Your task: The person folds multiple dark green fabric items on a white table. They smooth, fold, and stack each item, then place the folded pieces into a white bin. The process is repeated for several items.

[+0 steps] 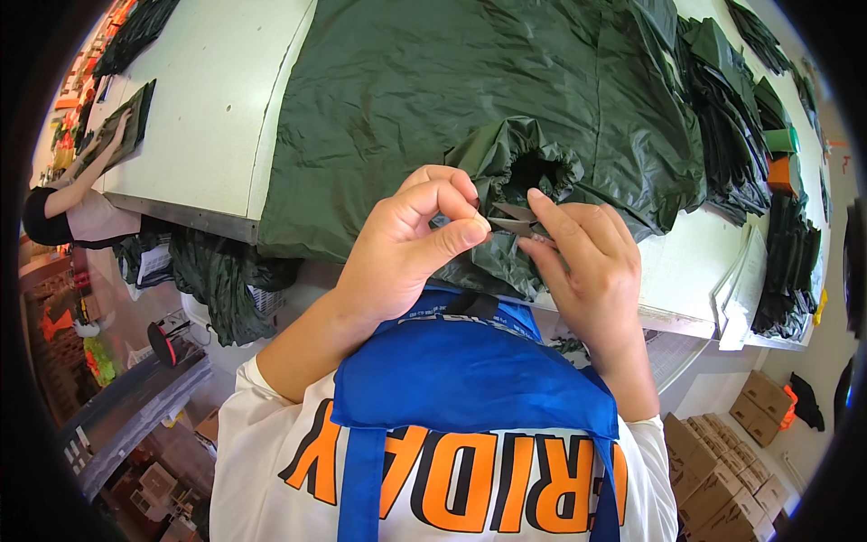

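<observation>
A dark green waterproof-looking garment (pixel 388 117) lies spread over the white table. Its gathered elastic opening (pixel 510 135), probably a cuff, stands up at the near side with a dark hole in the middle. Just in front of it, my right hand (pixel 591 253) is closed around small metal thread snips (pixel 512 222), blades pointing left. My left hand (pixel 406 235) pinches thumb against fingertips right beside the blade tips. Whatever lies in that pinch is too small to make out.
Folded dark green garments (pixel 722 117) are stacked on the right of the white table (pixel 203 108). Papers (pixel 739 289) hang over its front edge. At the far left a person (pixel 68 203) handles a dark piece. Cardboard boxes (pixel 722 470) stand low on the right.
</observation>
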A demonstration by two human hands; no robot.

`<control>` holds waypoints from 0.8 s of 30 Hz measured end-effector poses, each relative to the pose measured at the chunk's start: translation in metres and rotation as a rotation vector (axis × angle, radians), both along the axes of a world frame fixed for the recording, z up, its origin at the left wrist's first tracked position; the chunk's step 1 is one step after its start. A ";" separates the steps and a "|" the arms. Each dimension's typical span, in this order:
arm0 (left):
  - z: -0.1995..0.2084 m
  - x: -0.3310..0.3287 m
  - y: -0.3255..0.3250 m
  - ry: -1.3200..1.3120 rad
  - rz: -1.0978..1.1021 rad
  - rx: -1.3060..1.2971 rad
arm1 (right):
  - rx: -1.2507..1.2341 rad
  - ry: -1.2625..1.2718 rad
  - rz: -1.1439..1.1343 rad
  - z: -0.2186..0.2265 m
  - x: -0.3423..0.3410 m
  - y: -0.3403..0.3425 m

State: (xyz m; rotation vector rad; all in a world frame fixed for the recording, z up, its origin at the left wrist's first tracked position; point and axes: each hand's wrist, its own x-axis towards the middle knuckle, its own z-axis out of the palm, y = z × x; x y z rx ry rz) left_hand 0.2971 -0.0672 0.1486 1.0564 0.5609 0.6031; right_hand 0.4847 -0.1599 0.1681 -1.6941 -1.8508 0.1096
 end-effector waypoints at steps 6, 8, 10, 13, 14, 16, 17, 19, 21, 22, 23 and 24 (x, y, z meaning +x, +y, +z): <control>-0.006 -0.008 0.002 0.058 0.023 0.097 | -0.003 -0.001 0.034 0.001 -0.007 0.008; -0.020 -0.026 0.015 0.110 0.121 0.217 | -0.064 0.334 -0.135 -0.008 0.006 0.002; -0.046 -0.058 0.044 0.252 0.356 0.179 | -0.069 0.577 -0.520 -0.039 0.056 -0.017; -0.082 -0.111 0.077 1.239 0.372 0.833 | 0.032 0.529 -1.006 -0.145 0.181 -0.090; -0.084 -0.105 0.076 1.035 0.352 0.696 | 0.082 0.517 -1.129 -0.191 0.220 -0.131; -0.076 -0.070 0.060 0.697 0.219 0.427 | -0.026 0.454 -1.375 -0.247 0.261 -0.194; -0.075 -0.054 0.051 0.626 0.143 0.375 | -0.181 0.410 -1.498 -0.258 0.269 -0.207; -0.072 -0.024 0.031 0.613 -0.076 0.473 | -0.296 -0.043 -1.617 -0.230 0.225 -0.162; -0.079 -0.004 0.014 0.646 -0.233 0.609 | -0.162 -0.336 -1.452 -0.204 0.191 -0.133; -0.076 0.003 0.008 0.741 -0.313 0.650 | 0.013 -0.387 -1.233 -0.199 0.183 -0.127; -0.073 0.006 0.002 0.841 -0.392 0.684 | 0.057 -0.145 -1.010 -0.186 0.159 -0.111; -0.077 0.004 -0.003 0.869 -0.444 0.743 | -0.054 0.353 -0.759 -0.163 0.120 -0.089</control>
